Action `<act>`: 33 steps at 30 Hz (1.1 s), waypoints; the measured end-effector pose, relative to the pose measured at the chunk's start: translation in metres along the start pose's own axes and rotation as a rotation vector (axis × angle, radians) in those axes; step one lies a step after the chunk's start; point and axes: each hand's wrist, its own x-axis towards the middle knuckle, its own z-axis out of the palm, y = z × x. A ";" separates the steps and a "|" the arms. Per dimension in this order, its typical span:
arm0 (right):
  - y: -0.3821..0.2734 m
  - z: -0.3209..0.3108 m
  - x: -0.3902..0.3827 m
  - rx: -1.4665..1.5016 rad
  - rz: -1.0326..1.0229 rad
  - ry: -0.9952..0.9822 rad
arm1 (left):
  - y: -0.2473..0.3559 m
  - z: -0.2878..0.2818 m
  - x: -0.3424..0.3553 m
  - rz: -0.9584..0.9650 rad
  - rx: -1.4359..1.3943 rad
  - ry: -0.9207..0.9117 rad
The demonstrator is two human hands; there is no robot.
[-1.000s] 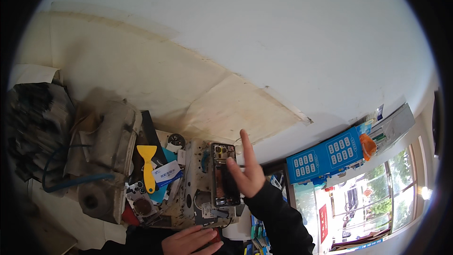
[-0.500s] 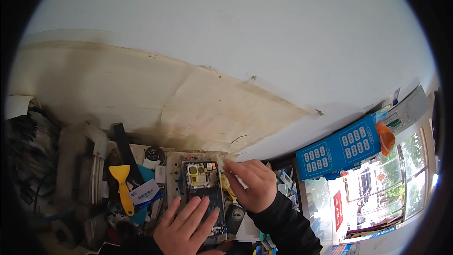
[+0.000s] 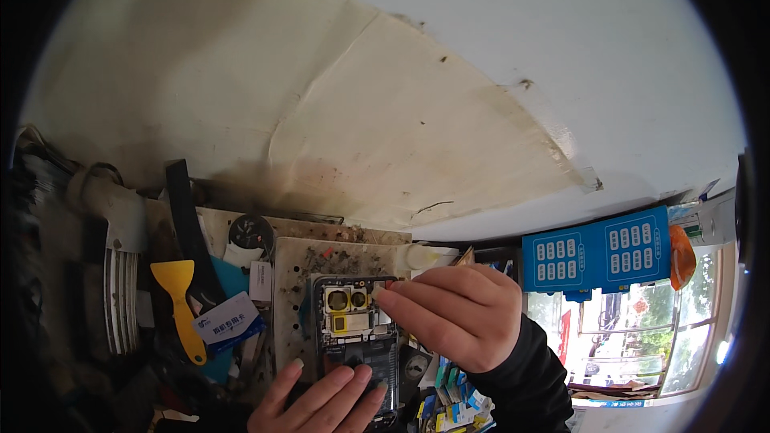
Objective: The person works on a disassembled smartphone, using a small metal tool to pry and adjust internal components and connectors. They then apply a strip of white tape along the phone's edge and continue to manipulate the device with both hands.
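Note:
An opened phone [image 3: 346,321] lies on a stained, perforated plate [image 3: 298,255], showing inner boards and yellow-rimmed round parts at its top. Over the lower half of it, my left hand [image 3: 321,401] rests with fingers apart; its thumb is hidden. My right hand [image 3: 453,313] is at the upper right corner, fingers curled and pinched at the phone's edge; what the fingertips hold, if anything, is hidden. Left of the plate are a yellow scraper [image 3: 178,293], a white card [image 3: 226,317], a black bar [image 3: 188,232] and a round black part [image 3: 250,230].
A grimy machine [image 3: 120,281] and dark clutter fill the left. A stained paper-covered wall [image 3: 353,128] rises behind. A blue sign [image 3: 593,252] and an orange item [image 3: 682,265] are at the right, near a bright window [image 3: 626,337]. Small packets [image 3: 453,401] lie lower right.
My left hand has moved up from below onto the phone. My right hand's extended index finger has folded down to the phone's upper right corner. The head view has shifted.

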 end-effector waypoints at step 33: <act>0.001 -0.004 0.007 0.077 0.014 -0.095 | -0.003 0.004 -0.001 -0.002 0.041 -0.067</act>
